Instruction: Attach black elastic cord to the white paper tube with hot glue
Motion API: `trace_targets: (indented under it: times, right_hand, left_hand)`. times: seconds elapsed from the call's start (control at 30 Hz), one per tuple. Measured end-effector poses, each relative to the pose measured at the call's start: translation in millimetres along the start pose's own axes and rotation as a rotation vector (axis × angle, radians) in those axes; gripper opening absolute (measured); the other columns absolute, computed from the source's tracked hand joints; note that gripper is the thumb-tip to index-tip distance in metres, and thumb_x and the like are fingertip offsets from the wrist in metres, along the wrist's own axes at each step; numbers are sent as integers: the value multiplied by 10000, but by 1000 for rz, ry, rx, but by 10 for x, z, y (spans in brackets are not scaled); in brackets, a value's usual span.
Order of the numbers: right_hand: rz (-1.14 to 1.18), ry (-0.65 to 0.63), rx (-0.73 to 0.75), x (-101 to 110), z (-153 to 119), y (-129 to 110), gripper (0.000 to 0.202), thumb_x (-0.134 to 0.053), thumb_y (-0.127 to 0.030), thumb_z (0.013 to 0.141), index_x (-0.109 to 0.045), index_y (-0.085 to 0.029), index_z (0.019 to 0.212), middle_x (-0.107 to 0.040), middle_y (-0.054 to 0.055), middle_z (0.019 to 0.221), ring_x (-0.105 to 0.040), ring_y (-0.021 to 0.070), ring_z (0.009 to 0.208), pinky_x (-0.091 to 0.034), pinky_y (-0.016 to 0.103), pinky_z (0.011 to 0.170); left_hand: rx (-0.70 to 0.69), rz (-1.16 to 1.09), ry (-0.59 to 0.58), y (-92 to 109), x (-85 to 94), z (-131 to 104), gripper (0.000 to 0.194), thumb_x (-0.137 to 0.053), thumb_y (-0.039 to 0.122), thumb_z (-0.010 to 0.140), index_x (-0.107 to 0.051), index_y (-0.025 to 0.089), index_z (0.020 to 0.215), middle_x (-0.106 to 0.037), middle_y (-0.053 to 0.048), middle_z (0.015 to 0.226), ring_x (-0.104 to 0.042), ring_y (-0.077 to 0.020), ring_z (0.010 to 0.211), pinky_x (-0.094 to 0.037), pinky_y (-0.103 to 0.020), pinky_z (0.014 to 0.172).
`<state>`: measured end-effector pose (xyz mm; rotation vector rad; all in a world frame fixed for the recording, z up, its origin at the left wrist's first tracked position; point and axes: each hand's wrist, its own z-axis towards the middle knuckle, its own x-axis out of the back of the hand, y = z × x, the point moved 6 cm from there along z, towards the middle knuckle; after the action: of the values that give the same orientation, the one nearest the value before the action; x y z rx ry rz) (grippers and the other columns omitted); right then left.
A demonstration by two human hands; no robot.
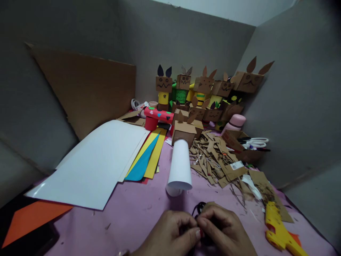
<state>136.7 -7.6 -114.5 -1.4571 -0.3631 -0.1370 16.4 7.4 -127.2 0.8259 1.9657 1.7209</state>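
My left hand (pixel 177 231) and my right hand (pixel 222 227) meet at the bottom centre, fingers bent and fingertips together. Between them is a thin black cord (pixel 198 207), looped above the fingertips. Both hands pinch at it, though the exact grip is partly hidden by the fingers. Just beyond the hands, a white paper tube (pixel 180 165) lies on its side, its open end toward me, propped on a short white piece (pixel 174 191). A cardboard box head (pixel 183 133) with pointed ears adjoins the tube's far end.
White sheets (pixel 90 163) cover the left, beside yellow and blue paper (pixel 144 160). Cardboard scraps (pixel 210 156) are heaped at the right, near a yellow glue gun (pixel 279 231). Several cardboard animal figures (pixel 204 85) stand behind, near a pink bottle (pixel 236 122) and an open box of scissors (pixel 234 144).
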Motion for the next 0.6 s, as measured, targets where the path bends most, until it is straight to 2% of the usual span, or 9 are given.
trace_targets:
  times: [0.13,0.3,0.43,0.5,0.6]
  right_hand:
    - [-30,28,4,23,-6,31,321,-506,-422,856,-583,-167,677,-568,20,634,-534,144,594,-421,251,557]
    - [110,71,-70,53,-25,86,344,-509,-473,852,-523,-181,669,-510,-19,579,-475,111,520,-380,220,492]
    - [192,106,-154,101,-14,122,352,-532,-507,832,-502,-185,691,-456,-51,548,-425,91,486,-326,195,457]
    - [185,168,-170,170,-5,131,365,-555,-516,814,-502,-180,682,-422,-56,557,-392,90,504,-306,194,461]
    - [187,299,-170,320,1,128,368,-580,-516,795,-516,-175,675,-398,-58,561,-357,92,524,-285,199,471]
  left_hand:
    - [39,10,-41,-10,-23,-8,248,-511,310,837,-642,131,727,-554,10,623,-494,-111,579,-376,-233,542]
    - [23,76,-101,20,-45,-14,307,-442,329,874,-665,138,787,-670,-37,688,-509,-103,560,-381,-227,546]
    - [42,173,-110,62,-40,-24,301,-428,273,864,-692,137,810,-709,-62,731,-549,-124,609,-403,-249,587]
    - [68,192,-134,62,-59,-31,266,-446,229,837,-694,144,793,-689,-44,713,-548,-124,615,-394,-240,575]
    - [97,188,-122,39,-64,-28,215,-496,225,798,-678,151,713,-573,12,607,-476,-102,556,-326,-201,486]
